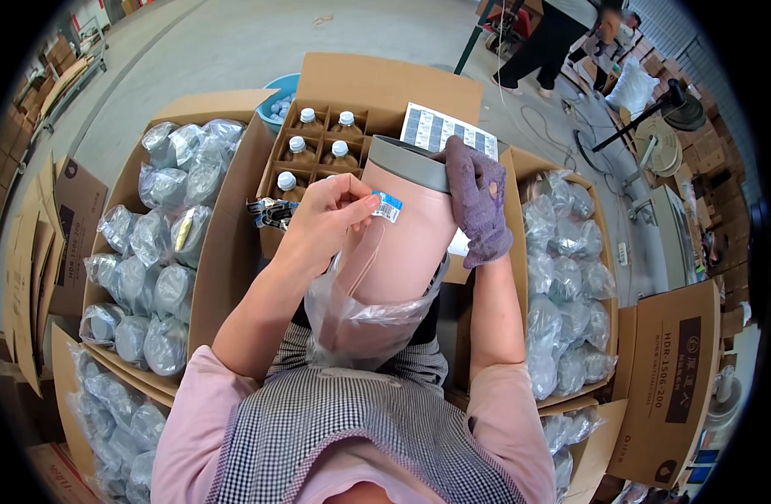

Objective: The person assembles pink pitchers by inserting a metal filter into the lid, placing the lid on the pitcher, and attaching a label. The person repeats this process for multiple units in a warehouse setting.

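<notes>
A large pink canister (406, 244) with a grey top (408, 164) leans in front of my body. Its lower end sits in a clear plastic bag (364, 323). My bare left hand (328, 214) pinches the edge of a small blue-and-white label (387, 206), which lies against the canister's upper side. A thin pale cord runs down the pink wall below the label. My right hand (476, 200), in a grey-purple knitted glove with a worn hole, is closed around the right side of the grey top. Its thumb side reaches over the rim.
Ahead stands a divided carton (385, 80) with several white-capped bottles (297, 151) and a sticker sheet (443, 126). Open cartons of plastic-wrapped items flank me, left (202, 286) and right (618, 336). Behind is a blue basin (286, 84). Cables, a fan (654, 147) and people are farther off.
</notes>
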The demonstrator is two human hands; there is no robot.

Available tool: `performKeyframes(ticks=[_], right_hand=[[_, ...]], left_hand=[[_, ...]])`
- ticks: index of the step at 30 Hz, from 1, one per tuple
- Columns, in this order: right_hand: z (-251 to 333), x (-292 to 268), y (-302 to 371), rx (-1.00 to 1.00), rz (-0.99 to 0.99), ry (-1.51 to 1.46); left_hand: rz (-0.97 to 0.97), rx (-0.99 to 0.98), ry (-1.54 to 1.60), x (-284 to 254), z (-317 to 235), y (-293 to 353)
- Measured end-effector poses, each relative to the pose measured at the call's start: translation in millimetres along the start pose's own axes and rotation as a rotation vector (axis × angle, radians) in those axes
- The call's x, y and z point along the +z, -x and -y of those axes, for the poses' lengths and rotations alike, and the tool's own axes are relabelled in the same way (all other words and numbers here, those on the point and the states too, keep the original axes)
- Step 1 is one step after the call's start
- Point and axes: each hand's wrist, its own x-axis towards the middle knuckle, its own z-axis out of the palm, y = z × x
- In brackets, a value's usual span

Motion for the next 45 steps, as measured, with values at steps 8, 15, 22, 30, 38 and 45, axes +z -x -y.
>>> performKeyframes(ticks=[8, 15, 22, 30, 38, 45], right_hand=[[15, -4, -2, 0.144, 0.099, -0.09], [2, -4, -1, 0.169, 0.09, -0.094], [1, -17, 5, 0.1, 0.064, -0.055], [-6, -4, -3, -0.094, 0.123, 0.019], [-18, 8, 7, -0.054, -0.071, -0.063], [-57, 3, -14, -0.06, 0.101, -0.251]], left_hand=[[-0.097, 0.883, -0.578, 7, 24, 14], [0.245, 0.478, 0.568, -17, 25, 0], [-0.434, 0.036, -0.309, -149, 119, -41], [-0.772, 0.114, -0.851, -210, 280, -65], [-0.723, 0.002, -1.12, -201, 275, -74], [-0.678, 0.214, -0.881, -151, 152, -94]])
